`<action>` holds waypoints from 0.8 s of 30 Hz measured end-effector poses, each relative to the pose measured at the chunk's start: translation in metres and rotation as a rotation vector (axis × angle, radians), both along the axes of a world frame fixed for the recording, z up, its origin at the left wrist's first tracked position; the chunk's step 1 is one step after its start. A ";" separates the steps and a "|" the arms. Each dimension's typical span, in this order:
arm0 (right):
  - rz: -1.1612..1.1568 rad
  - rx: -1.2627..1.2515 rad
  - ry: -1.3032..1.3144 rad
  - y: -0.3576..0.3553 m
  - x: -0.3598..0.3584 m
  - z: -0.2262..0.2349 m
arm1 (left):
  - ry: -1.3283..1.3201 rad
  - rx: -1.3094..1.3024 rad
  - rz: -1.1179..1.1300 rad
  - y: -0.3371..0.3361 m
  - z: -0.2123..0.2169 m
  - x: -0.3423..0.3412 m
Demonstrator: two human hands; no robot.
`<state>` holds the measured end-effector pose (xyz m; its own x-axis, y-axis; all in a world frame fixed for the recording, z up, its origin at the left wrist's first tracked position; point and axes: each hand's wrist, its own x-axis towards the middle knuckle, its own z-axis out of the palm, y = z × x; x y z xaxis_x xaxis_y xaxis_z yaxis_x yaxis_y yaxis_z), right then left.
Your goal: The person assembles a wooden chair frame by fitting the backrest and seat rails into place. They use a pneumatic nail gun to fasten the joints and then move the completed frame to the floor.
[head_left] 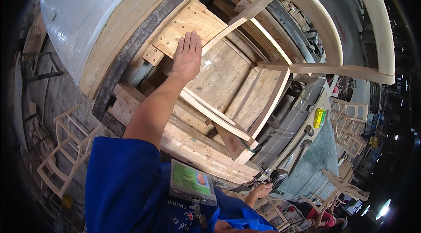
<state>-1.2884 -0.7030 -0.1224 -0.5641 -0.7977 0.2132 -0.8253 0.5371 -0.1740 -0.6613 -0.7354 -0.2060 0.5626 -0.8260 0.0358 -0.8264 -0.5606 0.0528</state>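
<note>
Head view. Left hand (187, 57): arm stretched far, palm flat, fingers straight and together, pressing on a pale plywood board with drilled holes (193, 24). Grip spread flat, pinching nothing. The board lies at the far left of a rough wooden jig counter (219, 75).

An unfinished light-wood chair frame (263, 101) lies on the counter to the right of the hand; its near rail passes just beside the wrist, and its curved arms (326, 31) arch up toward the far right.

Right hand (262, 190): low at the near right, fingers closed around a dark power tool (277, 176), held off the counter's near edge.

A yellow-green small box (319, 118) sits on a grey-green surface to the right. More bare wooden chair frames (66, 149) stand on the floor at left and far right. A badge on a lanyard (192, 180) hangs against the blue shirt.
</note>
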 end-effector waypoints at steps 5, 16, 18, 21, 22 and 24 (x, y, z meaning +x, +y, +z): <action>-0.007 0.021 -0.009 0.002 0.006 0.004 | 0.007 -0.020 -0.011 -0.001 -0.002 0.000; -0.035 0.022 -0.035 -0.012 -0.018 0.004 | 0.072 0.040 0.273 -0.032 0.020 -0.040; -0.174 0.025 -0.371 -0.005 -0.009 -0.006 | 0.129 -0.164 0.095 -0.021 0.026 -0.078; -0.283 -0.050 -0.650 -0.002 -0.003 -0.006 | 0.655 -0.011 -0.131 0.012 0.032 -0.102; -0.284 -0.058 -0.707 -0.003 -0.002 -0.004 | 0.768 0.042 -0.142 0.018 0.030 -0.102; -0.279 -0.047 -0.799 -0.009 -0.001 0.000 | 0.996 0.143 -0.153 0.027 0.022 -0.099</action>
